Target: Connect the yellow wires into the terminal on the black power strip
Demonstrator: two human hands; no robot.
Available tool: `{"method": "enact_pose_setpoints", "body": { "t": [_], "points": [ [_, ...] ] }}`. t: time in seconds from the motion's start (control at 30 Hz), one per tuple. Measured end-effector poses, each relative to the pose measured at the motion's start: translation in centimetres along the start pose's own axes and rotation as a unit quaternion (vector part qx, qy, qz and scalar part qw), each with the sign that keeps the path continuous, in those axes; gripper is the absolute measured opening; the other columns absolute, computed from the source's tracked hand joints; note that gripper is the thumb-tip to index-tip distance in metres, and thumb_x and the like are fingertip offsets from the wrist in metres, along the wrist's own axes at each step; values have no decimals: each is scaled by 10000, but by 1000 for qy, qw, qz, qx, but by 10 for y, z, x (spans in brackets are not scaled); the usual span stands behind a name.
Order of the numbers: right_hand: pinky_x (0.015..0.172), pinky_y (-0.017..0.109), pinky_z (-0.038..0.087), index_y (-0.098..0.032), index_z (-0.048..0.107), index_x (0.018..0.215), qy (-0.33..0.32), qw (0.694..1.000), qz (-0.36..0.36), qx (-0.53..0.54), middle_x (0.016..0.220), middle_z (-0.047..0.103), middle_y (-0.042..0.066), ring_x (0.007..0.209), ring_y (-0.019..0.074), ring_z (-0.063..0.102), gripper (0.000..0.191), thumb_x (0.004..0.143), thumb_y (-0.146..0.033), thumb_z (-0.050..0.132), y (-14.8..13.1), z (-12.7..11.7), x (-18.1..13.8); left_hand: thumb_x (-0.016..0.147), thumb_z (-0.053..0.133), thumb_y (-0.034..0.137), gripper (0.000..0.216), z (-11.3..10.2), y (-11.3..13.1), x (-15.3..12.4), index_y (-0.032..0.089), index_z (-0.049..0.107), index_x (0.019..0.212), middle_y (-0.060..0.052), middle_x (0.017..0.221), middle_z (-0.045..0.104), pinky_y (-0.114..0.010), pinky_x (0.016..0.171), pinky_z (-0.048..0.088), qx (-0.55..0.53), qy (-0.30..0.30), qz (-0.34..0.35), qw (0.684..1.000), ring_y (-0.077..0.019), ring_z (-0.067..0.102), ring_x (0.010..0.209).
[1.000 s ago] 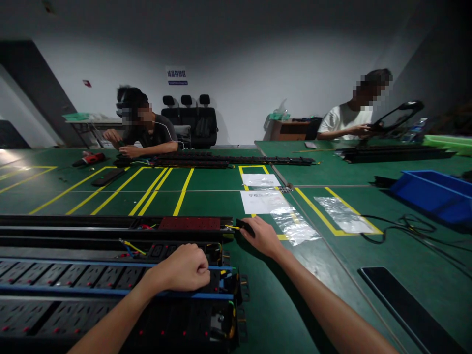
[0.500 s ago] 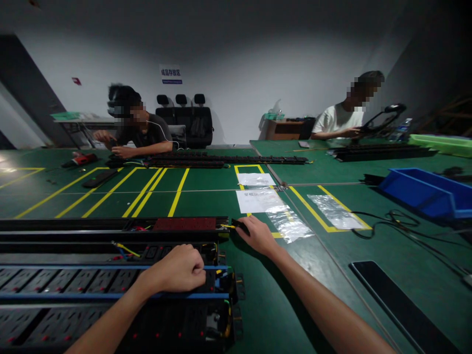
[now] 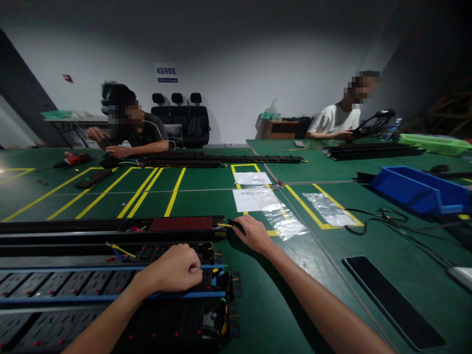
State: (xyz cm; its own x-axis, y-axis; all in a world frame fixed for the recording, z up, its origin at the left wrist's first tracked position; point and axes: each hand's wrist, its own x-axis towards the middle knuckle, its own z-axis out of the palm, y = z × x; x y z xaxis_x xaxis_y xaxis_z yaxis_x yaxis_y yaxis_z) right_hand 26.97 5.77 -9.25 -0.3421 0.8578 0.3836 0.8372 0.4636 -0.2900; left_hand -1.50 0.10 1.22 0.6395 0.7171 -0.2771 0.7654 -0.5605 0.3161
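Several long black power strips (image 3: 92,282) lie side by side at the near left of the green table (image 3: 206,201). My left hand (image 3: 173,269) is closed in a fist on the end of one strip with blue rails, gripping it. My right hand (image 3: 254,235) reaches past the strips' ends and pinches a small black part (image 3: 236,225) that hangs on yellow wire from the far strip with the red module (image 3: 180,223).
Clear plastic bags (image 3: 285,221) and paper sheets (image 3: 254,199) lie ahead. A blue bin (image 3: 420,189) and black cable (image 3: 383,221) are at right, a black flat plate (image 3: 391,300) near right. Two other people work on strips at the far side.
The view has drifted a little to the right. Both hands stay where they were on the strip and the small black part.
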Motion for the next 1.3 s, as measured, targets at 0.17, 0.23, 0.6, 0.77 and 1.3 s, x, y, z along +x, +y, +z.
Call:
{"method": "enact_pose_setpoints", "body": {
  "t": [0.17,0.23,0.6,0.77,1.3],
  "points": [
    [818,250,450,-184,644,1083,-8,1000,-6,-3,1049,682,65,1007,153,614,255,1046,-374,478,-2,-1,0,714,527,176,290,0,-1,0,148,324,509,44,508,103,-311,556,127,1,1,2,1000,-71,102,488],
    [824,252,451,-185,641,1096,-11,1000,-6,-4,1059,683,63,1010,153,615,252,1047,-369,476,-2,-1,0,723,525,183,287,0,-1,0,147,335,511,44,507,122,-312,561,124,5,0,2,1000,-71,112,492],
    [866,272,461,-188,623,1176,-19,1000,1,10,1120,683,69,1039,168,634,275,1053,-364,451,-5,3,-1,728,524,193,292,1,-1,0,148,332,512,47,518,143,-301,574,130,7,3,2,1000,-69,121,503],
    [860,275,454,-181,624,1177,-17,1000,7,19,1117,686,73,1035,171,634,275,1045,-354,455,-5,3,-1,718,531,196,305,-1,0,0,160,326,496,51,513,146,-311,560,118,-9,5,4,1000,-67,122,483],
    [763,242,379,-179,638,1110,-24,999,32,13,1042,686,72,960,146,604,281,1033,-370,447,-10,0,-2,754,527,226,317,-2,1,0,162,339,508,49,502,202,-303,599,147,-3,-3,2,1000,-69,150,502]
  ]
}}
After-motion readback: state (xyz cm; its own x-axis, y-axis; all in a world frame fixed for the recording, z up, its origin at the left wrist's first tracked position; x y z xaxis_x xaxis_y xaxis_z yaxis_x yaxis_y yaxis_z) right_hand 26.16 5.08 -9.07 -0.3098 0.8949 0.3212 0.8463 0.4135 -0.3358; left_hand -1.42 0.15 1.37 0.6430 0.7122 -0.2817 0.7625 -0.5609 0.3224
